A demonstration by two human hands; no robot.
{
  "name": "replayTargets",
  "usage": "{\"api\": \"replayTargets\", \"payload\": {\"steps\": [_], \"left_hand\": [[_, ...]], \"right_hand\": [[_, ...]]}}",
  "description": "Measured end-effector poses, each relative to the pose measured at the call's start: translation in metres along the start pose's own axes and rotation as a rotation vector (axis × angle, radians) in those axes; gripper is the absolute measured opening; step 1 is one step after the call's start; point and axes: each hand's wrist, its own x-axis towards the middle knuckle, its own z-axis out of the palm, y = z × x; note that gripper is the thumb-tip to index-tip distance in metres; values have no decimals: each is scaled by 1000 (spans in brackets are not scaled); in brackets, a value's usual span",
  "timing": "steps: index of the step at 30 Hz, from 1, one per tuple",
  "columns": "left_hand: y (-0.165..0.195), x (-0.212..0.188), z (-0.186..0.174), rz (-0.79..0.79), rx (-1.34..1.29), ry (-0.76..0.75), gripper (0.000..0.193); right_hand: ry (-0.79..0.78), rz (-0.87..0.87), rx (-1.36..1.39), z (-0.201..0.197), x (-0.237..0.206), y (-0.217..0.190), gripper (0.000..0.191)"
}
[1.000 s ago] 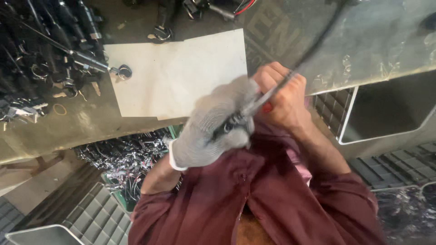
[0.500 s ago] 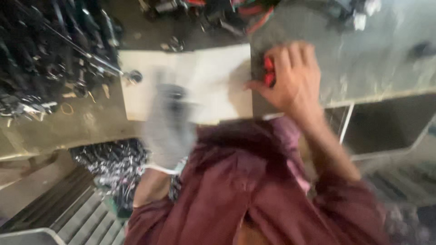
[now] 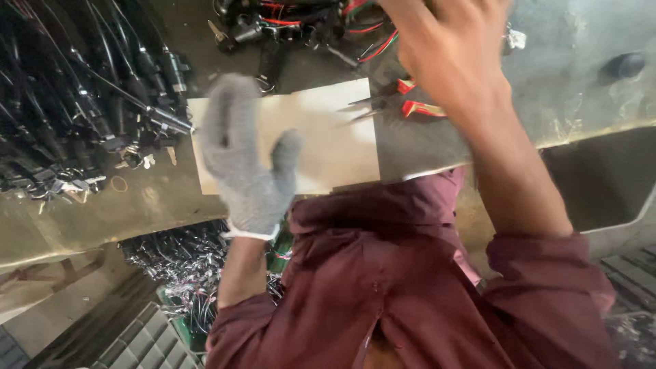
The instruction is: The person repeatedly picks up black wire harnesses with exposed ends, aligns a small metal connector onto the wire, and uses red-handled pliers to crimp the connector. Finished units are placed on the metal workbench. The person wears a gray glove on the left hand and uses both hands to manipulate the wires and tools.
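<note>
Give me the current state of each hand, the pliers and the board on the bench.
left hand: in a grey glove, open, flat on the board.
right hand: bare, raised over the bench, holding nothing that shows.
red-handled pliers: lying on the bench at the board's right edge, jaws shut, not held.
pale board: flat on the bench.

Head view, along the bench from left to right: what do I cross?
Pile of black cables → gloved left hand on the pale board → red-handled pliers → bare right hand → dark lump.
</note>
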Motion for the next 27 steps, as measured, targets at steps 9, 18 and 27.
{"api": "replayTargets", "payload": {"steps": [9,18,27], "left_hand": [[49,9,13,-66,-964,-525,23],[49,-28,51,-623,-1341,-522,27],[34,-12,26,-358,-1152,-550,32]], "right_hand": [[167,420,741,-66,-21,-59,33],[425,1033,2001,-27,-87,-132,21],[-139,152,1078,-79,-47,-110,35]]}}
